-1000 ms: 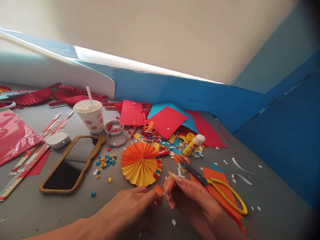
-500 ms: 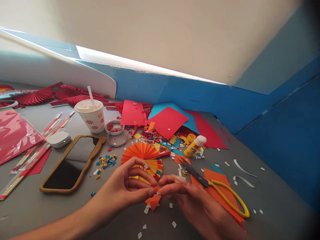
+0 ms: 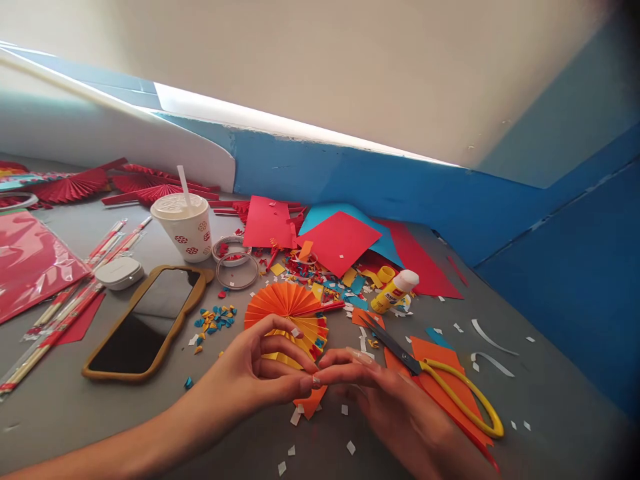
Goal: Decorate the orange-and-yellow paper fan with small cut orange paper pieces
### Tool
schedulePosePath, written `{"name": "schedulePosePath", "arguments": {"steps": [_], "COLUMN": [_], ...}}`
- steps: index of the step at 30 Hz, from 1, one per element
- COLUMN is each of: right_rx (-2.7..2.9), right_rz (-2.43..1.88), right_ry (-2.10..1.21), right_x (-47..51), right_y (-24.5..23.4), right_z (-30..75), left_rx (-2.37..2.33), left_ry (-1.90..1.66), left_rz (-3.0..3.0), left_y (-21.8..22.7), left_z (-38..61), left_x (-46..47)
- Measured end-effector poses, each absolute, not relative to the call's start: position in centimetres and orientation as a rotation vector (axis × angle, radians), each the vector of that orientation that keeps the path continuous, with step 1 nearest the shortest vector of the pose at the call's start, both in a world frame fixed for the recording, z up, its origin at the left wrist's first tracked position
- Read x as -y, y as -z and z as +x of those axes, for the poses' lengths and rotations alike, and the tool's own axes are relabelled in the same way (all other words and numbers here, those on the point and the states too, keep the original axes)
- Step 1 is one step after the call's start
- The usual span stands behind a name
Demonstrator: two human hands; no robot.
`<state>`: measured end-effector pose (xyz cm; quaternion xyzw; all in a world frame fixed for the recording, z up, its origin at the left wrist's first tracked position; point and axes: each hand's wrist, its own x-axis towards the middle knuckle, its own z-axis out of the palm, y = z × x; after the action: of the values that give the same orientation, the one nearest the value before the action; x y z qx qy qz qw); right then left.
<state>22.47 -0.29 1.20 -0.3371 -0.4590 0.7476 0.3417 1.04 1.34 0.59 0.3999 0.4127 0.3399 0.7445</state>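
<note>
My left hand and my right hand meet fingertip to fingertip over the grey table. Between them they pinch a small orange paper piece, which hangs below the fingers. Just behind the hands lies a round pleated paper fan, orange on top and yellow below. Yellow-handled scissors rest on orange paper right of my right hand. A yellow glue stick lies farther back.
A phone in a tan case, a paper cup with a straw, tape rings, a white earbud case, red and blue sheets, red fans and scattered paper scraps cover the table. A blue wall bounds the right.
My hands rose from the near edge and came together in front of the fan. The orange piece went from my left fingertips to a pinch shared by both hands.
</note>
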Motion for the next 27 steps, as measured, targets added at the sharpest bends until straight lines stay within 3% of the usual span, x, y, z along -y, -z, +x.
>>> {"name": "schedulePosePath", "arguments": {"steps": [15,27], "right_rx": [1.514,1.546], "right_rz": [-1.266,-1.284], "right_ry": [-1.664,-1.486], "right_x": [0.8,1.6], "right_y": [-1.8,-2.0], "right_z": [22.8,22.2], "left_rx": [-0.922,-0.819], "left_ry": [-0.767,-0.798], "left_rz": [0.894,0.886], "left_y": [-0.2,-0.7], "left_z": [1.2,1.5], "left_x": [-1.1,-0.4]}}
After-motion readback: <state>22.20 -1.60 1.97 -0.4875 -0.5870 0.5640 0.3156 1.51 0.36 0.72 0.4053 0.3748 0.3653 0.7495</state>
